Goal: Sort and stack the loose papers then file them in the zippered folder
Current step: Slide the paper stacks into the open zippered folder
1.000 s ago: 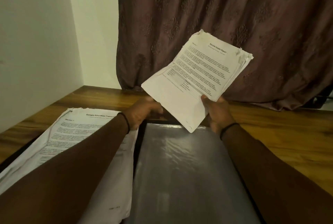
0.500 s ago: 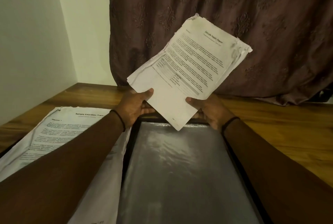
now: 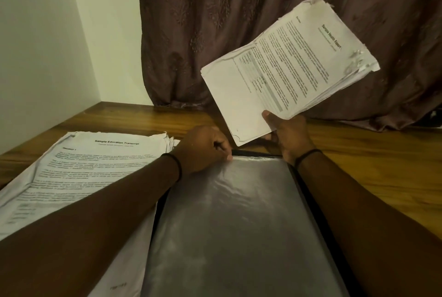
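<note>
A plain white wall (image 3: 40, 57) is filling nine to eleven o'clock, meeting a second pale wall (image 3: 112, 33) in a corner. A dark brown patterned curtain (image 3: 239, 21) is hanging from twelve to three o'clock, reaching down to a wooden table (image 3: 373, 167). Dim, warm light is falling throughout.

Glossy plastic sleeve of the folder (image 3: 239, 213), matt white paper stack (image 3: 287, 69) with frayed corners, second paper stack (image 3: 79, 172), polished grained wooden desk (image 3: 370, 165), patterned brown cloth curtain (image 3: 215, 21)
</note>
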Motion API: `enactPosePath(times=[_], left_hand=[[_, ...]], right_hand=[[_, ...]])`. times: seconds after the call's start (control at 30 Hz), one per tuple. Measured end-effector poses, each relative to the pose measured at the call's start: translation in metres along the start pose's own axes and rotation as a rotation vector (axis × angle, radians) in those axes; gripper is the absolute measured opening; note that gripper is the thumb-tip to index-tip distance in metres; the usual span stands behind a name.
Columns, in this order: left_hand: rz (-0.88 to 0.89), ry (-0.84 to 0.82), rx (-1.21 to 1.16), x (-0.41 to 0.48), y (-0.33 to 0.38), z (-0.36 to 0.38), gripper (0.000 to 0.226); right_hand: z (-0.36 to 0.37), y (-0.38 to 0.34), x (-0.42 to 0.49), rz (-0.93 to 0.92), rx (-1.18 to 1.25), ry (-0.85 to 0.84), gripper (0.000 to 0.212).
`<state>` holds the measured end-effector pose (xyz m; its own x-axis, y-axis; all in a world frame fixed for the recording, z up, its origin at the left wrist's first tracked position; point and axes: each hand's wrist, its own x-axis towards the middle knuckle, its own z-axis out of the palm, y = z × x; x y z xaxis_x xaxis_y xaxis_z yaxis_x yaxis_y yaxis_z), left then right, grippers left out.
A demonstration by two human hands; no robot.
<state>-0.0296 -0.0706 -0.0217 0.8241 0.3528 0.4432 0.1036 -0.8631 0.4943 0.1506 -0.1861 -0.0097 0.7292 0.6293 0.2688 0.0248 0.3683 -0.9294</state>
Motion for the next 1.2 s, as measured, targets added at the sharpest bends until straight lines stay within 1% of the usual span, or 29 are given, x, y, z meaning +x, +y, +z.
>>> enactPosePath(times=[0.13, 0.27, 0.43, 0.5, 0.57, 0.67, 0.73, 0.8, 0.97, 1.1, 1.2], left_hand=[[0.045, -0.031, 0.046, -0.001, -0.002, 0.002, 0.014], [0.055, -0.054, 0.116, -0.003, -0.003, 0.004, 0.025], [0.003, -0.036, 0.075, -0.005, -0.003, 0.006, 0.012], [-0.043, -0.080, 0.026, -0.005, 0.000, 0.004, 0.014], [-0.031, -0.114, 0.038, -0.005, 0.001, 0.002, 0.014], [0.021, -0.060, 0.046, -0.006, 0.006, 0.001, 0.010], [0.045, 0.013, -0.015, -0.008, 0.008, 0.000, 0.009], [0.037, 0.064, -0.064, -0.009, 0.009, 0.000, 0.009], [0.037, 0.081, -0.048, -0.008, 0.011, 0.002, 0.010], [0.026, 0.100, -0.073, -0.009, 0.013, 0.005, 0.014], [0.048, 0.116, -0.125, -0.011, 0.016, 0.005, 0.015]], right_hand=[[0.004, -0.005, -0.003, 0.007, -0.028, 0.059, 0.040], [0.006, -0.006, -0.006, 0.011, -0.063, 0.068, 0.034], [0.008, -0.007, -0.008, -0.005, -0.085, 0.054, 0.030], [0.008, -0.007, -0.007, -0.016, -0.081, 0.057, 0.028], [0.008, -0.006, -0.007, -0.024, -0.074, 0.066, 0.027], [0.007, -0.005, -0.007, -0.027, -0.063, 0.088, 0.027], [0.007, -0.005, -0.006, -0.018, -0.066, 0.106, 0.027], [0.006, -0.005, -0.005, -0.011, -0.072, 0.115, 0.032], [0.006, -0.006, -0.006, -0.072, -0.070, 0.097, 0.028], [0.007, -0.007, -0.004, -0.096, -0.078, 0.095, 0.031], [0.008, -0.011, -0.004, -0.131, -0.070, 0.055, 0.032]])
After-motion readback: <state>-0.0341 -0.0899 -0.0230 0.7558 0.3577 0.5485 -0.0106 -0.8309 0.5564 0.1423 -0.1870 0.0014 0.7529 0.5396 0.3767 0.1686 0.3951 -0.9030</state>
